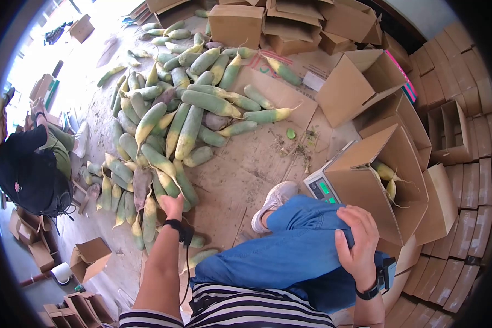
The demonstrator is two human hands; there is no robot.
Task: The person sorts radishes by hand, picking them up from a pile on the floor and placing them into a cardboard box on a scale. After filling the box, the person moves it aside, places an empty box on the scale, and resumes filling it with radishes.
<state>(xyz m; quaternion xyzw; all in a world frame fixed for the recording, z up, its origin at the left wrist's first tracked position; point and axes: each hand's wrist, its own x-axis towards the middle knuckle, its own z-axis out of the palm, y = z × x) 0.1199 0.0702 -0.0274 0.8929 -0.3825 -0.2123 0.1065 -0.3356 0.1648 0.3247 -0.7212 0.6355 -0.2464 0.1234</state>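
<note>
My left hand [172, 208] reaches to the near edge of a large heap of green radishes [206, 102]. Its fingers close around the near end of a green radish [167, 182] that lies among the others; the fingertips are partly hidden. My right hand [359, 240] rests on my bent knee in blue trousers, fingers stretched out and holding nothing. Just beyond that knee, an open cardboard box [361, 177] stands tilted on a digital scale [321, 188] with a lit green display. A few radishes [387, 174] show inside the box.
More open boxes [361, 87] stand at the right, before stacked closed cartons [464, 213]. Flattened cardboard [257, 82] lies under part of the heap. Leaf scraps [298, 145] litter the floor. A person in dark clothes [30, 169] sits at the left of the heap.
</note>
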